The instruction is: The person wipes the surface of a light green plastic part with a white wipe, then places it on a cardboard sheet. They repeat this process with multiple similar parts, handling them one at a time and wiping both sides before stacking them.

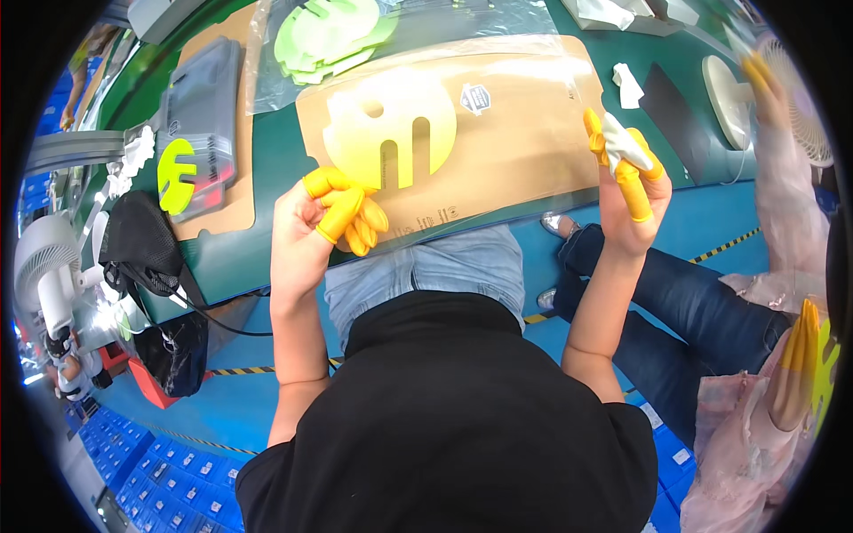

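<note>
My left hand [311, 226], in yellow finger cots, pinches the lower edge of a flat yellow slotted disc [431, 107]. The disc has a round hole and long slots cut in from its lower edge. It is over a brown cardboard sheet [533, 133]. To the right, my right hand [633, 200], also in yellow finger cots, is raised near the sheet's right edge. Its fingers are closed on a crumpled white wipe [622, 147], apart from the disc.
Green slotted discs [329, 40] lie piled on clear plastic film at the back. Left are grey trays [200, 98] and another yellow slotted disc [178, 176]. A white wipe [627, 86] and dark sheet [675, 120] lie right. A co-worker in pink [746, 444] sits beside me, near fans [795, 98].
</note>
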`<move>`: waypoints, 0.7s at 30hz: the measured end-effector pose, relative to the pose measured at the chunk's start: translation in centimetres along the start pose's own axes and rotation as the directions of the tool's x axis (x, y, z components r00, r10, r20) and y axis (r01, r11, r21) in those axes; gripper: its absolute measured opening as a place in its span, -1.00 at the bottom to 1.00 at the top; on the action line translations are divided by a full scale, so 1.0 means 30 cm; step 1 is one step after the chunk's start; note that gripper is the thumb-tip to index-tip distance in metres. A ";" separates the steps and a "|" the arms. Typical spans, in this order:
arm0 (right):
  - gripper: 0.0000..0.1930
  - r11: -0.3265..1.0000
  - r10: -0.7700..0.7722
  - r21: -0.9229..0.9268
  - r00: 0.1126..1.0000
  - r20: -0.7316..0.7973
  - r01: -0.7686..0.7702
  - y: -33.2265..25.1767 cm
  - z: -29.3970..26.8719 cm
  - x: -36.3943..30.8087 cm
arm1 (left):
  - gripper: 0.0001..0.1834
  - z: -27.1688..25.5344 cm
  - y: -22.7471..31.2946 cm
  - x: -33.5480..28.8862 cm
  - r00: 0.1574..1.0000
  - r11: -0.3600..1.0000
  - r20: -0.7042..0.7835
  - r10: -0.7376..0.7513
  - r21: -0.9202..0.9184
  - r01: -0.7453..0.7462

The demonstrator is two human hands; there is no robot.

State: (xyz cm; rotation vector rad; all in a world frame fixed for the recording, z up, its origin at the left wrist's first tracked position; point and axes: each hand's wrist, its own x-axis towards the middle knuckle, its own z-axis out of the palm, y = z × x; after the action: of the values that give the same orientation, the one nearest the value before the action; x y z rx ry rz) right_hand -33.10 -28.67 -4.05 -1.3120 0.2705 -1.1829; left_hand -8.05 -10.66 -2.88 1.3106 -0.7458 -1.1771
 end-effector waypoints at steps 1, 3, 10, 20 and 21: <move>-0.77 1.000 -0.006 -0.008 1.000 -0.008 0.006 0.004 -0.003 -0.001 | -0.82 0.005 -0.003 0.001 1.000 1.000 -0.006 0.004 0.009 -0.004; -0.78 1.000 -0.008 -0.003 1.000 -0.027 0.008 0.005 -0.006 -0.002 | -0.86 0.014 -0.008 0.005 1.000 1.000 -0.017 0.012 0.028 -0.011; -0.79 0.998 -0.011 -0.056 0.999 -0.030 0.009 0.002 -0.023 -0.001 | -0.86 0.024 -0.027 0.020 0.998 0.998 -0.041 0.047 0.038 -0.045; -0.74 0.266 -0.282 -0.947 0.954 0.099 0.178 -0.019 0.029 0.057 | -0.86 0.026 -0.053 0.029 0.995 0.999 -0.094 0.042 0.015 -0.041; -0.73 0.182 -0.274 -0.957 0.947 0.170 0.224 -0.016 0.053 0.062 | -0.86 0.028 -0.053 0.031 0.994 0.999 -0.102 0.048 0.014 -0.046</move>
State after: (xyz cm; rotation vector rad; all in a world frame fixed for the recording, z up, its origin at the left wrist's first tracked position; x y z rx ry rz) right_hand -31.35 -29.10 -2.31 -2.5594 1.0091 -1.3365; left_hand -8.91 -11.60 -4.46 1.3458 -0.7064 -1.0614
